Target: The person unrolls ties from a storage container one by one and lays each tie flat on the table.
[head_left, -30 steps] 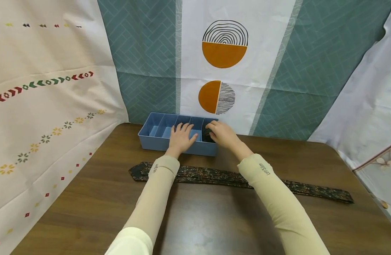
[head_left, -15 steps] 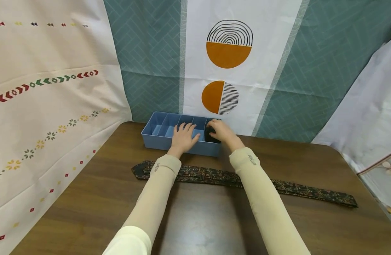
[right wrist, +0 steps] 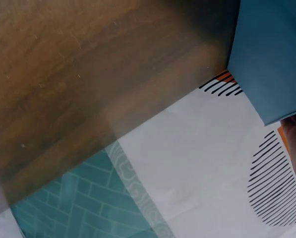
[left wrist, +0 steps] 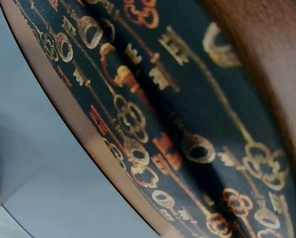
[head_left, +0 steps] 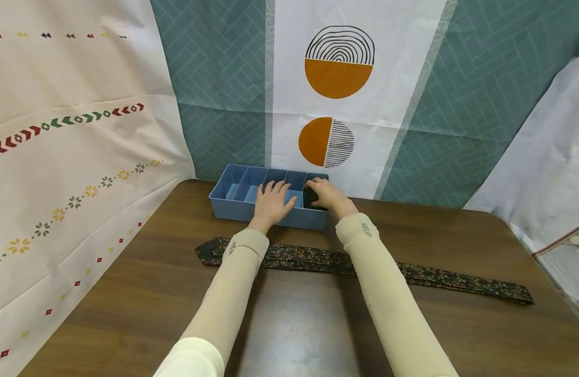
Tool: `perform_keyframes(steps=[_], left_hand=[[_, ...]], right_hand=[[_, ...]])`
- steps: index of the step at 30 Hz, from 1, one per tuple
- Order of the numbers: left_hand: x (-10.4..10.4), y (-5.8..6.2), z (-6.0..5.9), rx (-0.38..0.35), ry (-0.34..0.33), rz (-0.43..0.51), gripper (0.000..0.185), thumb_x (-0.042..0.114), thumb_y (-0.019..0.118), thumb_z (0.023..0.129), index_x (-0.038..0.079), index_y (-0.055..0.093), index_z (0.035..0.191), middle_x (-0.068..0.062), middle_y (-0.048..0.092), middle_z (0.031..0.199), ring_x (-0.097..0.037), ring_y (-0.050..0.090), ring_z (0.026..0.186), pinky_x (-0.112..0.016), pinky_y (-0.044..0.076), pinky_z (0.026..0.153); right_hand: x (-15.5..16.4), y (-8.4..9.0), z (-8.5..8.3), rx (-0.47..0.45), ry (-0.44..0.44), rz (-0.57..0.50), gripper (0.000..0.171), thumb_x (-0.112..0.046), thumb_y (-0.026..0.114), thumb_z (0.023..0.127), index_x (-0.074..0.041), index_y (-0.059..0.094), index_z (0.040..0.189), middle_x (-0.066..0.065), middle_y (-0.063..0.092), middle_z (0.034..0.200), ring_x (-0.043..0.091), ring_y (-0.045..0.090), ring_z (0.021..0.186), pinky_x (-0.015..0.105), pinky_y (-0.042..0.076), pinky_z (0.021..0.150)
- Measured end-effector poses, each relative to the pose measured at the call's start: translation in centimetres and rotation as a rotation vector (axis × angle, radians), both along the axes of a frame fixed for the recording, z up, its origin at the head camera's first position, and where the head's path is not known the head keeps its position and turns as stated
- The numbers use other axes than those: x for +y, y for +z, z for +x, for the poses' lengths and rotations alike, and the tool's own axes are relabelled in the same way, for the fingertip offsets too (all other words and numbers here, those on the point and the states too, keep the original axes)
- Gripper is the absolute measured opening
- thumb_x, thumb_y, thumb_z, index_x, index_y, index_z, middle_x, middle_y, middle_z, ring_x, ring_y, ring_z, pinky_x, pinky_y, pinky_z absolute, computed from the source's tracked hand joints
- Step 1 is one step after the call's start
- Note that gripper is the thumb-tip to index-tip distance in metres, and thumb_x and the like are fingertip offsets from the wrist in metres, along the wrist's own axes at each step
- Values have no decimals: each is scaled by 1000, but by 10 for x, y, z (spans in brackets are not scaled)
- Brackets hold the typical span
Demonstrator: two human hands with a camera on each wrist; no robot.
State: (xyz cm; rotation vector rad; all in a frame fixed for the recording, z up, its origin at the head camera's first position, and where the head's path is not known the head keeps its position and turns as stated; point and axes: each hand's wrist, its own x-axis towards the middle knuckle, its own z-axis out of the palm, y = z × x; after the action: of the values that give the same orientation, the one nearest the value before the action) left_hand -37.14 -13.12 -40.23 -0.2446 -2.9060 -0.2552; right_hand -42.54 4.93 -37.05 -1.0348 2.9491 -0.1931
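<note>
A blue divided box [head_left: 239,210] stands at the back of the table. My left hand [head_left: 269,205] lies over its front rim, fingers spread and holding nothing. My right hand [head_left: 330,196] reaches into the rightmost compartment, thumb and fingers bent round a black item [head_left: 309,198]; the hand hides much of it, so its kind is unclear. In front of the box a dark necktie [head_left: 313,258] with a key pattern lies stretched sideways, passing beneath both forearms. That necktie [left wrist: 138,114] fills much of the left wrist view. The right wrist view catches the box's side [right wrist: 269,59].
The brown wooden table [head_left: 185,303] meets a patterned curtain [head_left: 214,104] just behind the box. A cream cloth [head_left: 82,157] hangs on the left, and a white one [head_left: 544,141] on the right.
The head view has shifted slightly. My right forearm has swung a little to the left, while the hand stays in the rightmost compartment. My left hand keeps its place at the box.
</note>
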Motion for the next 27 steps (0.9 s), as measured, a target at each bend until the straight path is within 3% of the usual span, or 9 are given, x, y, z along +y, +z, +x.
perform_keyframes(steps=[2, 3, 13, 20, 27], left_hand=[[0, 0, 0, -3, -5, 7, 57, 51, 33, 99, 19, 36, 146, -5, 34, 151, -32, 25, 141, -56, 14, 116], [-2, -6, -6, 13, -7, 5, 58, 54, 30, 98, 19, 36, 145, -5, 34, 151, -32, 26, 140, -57, 14, 115], [1, -2, -4, 11, 6, -24, 56, 52, 32, 99, 20, 37, 145, -4, 33, 151, -31, 26, 140, -56, 16, 115], [5, -3, -2, -14, 14, -32, 55, 52, 30, 99, 22, 36, 145, -3, 32, 151, -30, 25, 141, -55, 16, 116], [3, -3, -1, 5, 21, -30, 54, 52, 31, 99, 23, 39, 143, -3, 34, 150, -30, 27, 140, -56, 17, 115]], right_hand=[[-1, 0, 0, -2, 2, 16, 53, -11, 71, 84, -7, 48, 132, 20, 48, 136, 38, 46, 123, 48, 42, 103], [-1, 0, 0, 1, 3, 20, 53, -10, 71, 84, -7, 47, 132, 20, 48, 136, 39, 46, 123, 49, 41, 103], [-2, -9, -1, 13, -47, -8, 55, -11, 72, 84, -9, 44, 131, 20, 55, 128, 37, 50, 119, 48, 39, 105], [2, -14, -2, 75, -23, -38, 45, -7, 71, 84, -6, 51, 124, 19, 59, 119, 36, 54, 113, 48, 43, 100], [0, -14, -2, 141, 2, -86, 41, -3, 72, 81, -4, 57, 120, 17, 63, 117, 35, 57, 110, 46, 45, 99]])
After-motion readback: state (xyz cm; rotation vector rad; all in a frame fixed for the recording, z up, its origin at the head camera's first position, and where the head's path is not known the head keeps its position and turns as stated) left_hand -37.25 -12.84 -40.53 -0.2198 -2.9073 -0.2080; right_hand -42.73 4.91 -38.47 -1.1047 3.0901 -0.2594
